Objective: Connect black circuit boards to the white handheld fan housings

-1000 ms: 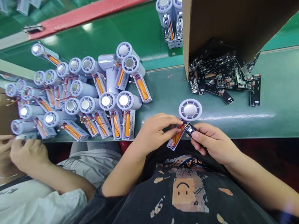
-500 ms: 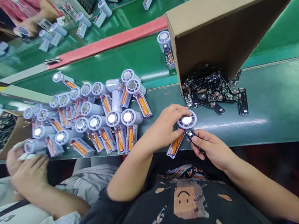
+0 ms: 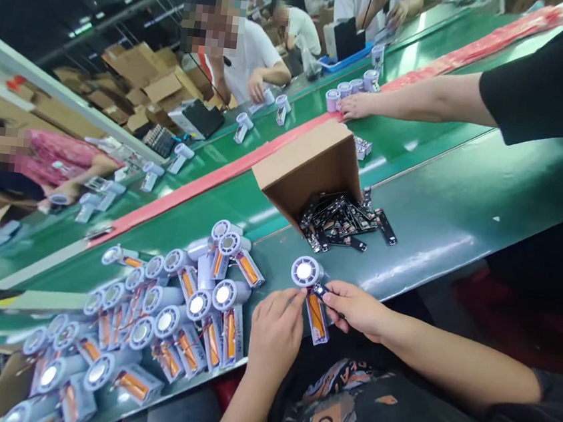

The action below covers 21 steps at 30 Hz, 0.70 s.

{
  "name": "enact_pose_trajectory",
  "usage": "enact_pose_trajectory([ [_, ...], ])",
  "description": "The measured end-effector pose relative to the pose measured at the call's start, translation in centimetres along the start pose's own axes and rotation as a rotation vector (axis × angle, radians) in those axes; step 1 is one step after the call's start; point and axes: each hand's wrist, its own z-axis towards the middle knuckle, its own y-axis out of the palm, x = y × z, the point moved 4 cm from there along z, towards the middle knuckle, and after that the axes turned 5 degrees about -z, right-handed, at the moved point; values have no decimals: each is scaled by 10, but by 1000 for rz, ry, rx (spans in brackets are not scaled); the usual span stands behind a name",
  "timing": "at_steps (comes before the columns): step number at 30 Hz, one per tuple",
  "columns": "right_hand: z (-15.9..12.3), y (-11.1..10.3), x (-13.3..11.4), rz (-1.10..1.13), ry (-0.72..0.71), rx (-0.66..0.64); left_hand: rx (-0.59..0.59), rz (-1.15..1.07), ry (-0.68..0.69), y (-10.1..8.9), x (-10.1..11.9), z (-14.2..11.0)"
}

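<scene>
Right now the right hand (image 3: pixel 354 309) pinches a small black board (image 3: pixel 321 290) between thumb and fingertips, its other fingers lightly curled. At the board's 11 o'clock sits a pale fan head (image 3: pixel 305 272), close to the edge of the green bench (image 3: pixel 438 254), with an orange battery (image 3: pixel 317 320) at its 6 o'clock. The left hand (image 3: pixel 276 334) comes in from 7 o'clock, fingers nearly closed, tips at the fan's underside; whether they grip it, I cannot tell. A pile of fans (image 3: pixel 176 300) lies at 9 o'clock, and at 12 o'clock a tipped carton (image 3: pixel 306 166) spills black boards (image 3: pixel 340 224). Far off at 1 o'clock, a co-worker's arm (image 3: pixel 414 101) reaches toward more fans. Holding the board by its edges and keeping any leads slack avoids strain on them
</scene>
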Motion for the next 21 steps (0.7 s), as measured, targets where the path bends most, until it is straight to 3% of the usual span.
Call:
enact_pose_trajectory([
  [5, -7, 1, -3, -4, -27, 19, -33, 179, 102, -1, 15, 6],
  [10, -9, -1, -5, -14, 1, 40, -144, 203, 98, 3, 24, 20],
  [16, -2, 0, -1, -26, 48, 54, -243, 71, 30, 5, 8, 18],
  [21, -1, 0, -2, -29, 64, 61, -181, -14, -39, -2, 5, 2],
])
